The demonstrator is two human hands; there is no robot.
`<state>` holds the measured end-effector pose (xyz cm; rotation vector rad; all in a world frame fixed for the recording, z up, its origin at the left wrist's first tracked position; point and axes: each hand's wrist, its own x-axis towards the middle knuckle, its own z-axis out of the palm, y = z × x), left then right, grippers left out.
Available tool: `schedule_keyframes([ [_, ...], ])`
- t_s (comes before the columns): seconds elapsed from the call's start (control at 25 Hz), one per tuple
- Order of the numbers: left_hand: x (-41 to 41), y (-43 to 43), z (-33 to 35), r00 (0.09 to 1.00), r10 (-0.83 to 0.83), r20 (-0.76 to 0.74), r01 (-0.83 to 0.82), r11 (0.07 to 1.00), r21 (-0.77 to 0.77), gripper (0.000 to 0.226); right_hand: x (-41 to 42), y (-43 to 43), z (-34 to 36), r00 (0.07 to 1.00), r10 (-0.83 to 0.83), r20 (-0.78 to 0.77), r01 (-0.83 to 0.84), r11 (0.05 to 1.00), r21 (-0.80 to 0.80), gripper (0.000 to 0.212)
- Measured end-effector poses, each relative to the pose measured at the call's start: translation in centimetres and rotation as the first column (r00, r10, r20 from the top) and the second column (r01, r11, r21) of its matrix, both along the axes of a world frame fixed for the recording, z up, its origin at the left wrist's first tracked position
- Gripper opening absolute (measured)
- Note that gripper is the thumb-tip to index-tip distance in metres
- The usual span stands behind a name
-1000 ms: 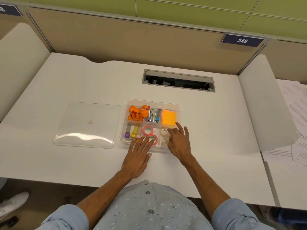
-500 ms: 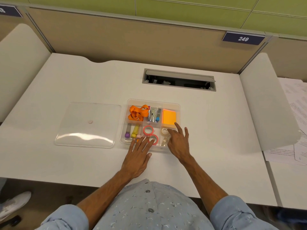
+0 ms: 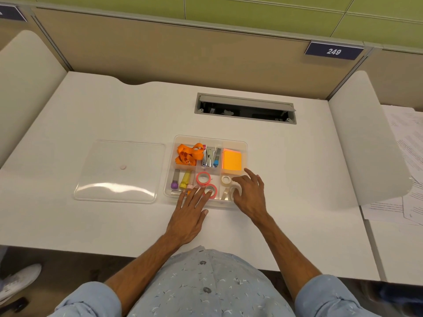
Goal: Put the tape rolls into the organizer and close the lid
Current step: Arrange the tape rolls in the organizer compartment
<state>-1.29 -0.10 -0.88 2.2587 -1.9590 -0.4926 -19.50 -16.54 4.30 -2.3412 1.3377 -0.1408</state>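
A clear organizer (image 3: 245,143) stands on the white desk with its lid off. Two pink tape rolls lie in its front middle compartment, one (image 3: 203,178) behind the other (image 3: 212,190). A small white tape roll (image 3: 226,179) and a clear roll (image 3: 229,194) lie in the front right compartment. My left hand (image 3: 188,215) rests flat at the front edge, fingertips touching the nearer pink roll. My right hand (image 3: 250,194) hovers over the front right compartment, fingers curled beside the clear roll. The clear lid (image 3: 121,171) lies flat to the left.
The organizer also holds an orange lanyard (image 3: 188,153), staplers (image 3: 211,156), orange sticky notes (image 3: 232,161) and markers (image 3: 180,181). A cable slot (image 3: 245,108) is open behind. Curved dividers flank the desk; papers (image 3: 409,161) lie at right.
My right hand's fingers have curled inward over the front right compartment. The left hand has stayed in place.
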Motion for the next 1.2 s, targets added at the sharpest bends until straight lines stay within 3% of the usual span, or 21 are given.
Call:
schedule_keyframes([
  [0.24, 0.0, -0.1, 0.0, 1.0, 0.0, 0.001, 0.0, 1.0, 0.006, 0.062, 0.5, -0.7, 0.4, 0.969, 0.161, -0.188, -0.146, 0.985, 0.093, 0.057],
  [0.64, 0.0, -0.1, 0.0, 1.0, 0.006, -0.001, -0.006, 1.0, -0.001, 0.063, 2.0, -1.9, 1.0, 0.937, 0.226, -0.267, -0.189, 0.969, 0.159, 0.046],
  [1.04, 0.0, 0.0, -0.1, 1.0, 0.001, -0.013, -0.001, 1.0, -0.021, 0.063, 1.3, -0.7, 0.7, 0.998, -0.02, -0.058, 0.017, 0.999, -0.044, 0.047],
  [1.2, 0.1, 0.0, 0.0, 1.0, -0.006, -0.02, 0.005, 1.0, -0.021, 0.062, 2.4, 0.2, 0.4, 0.996, -0.089, -0.03, 0.088, 0.996, -0.036, 0.049],
])
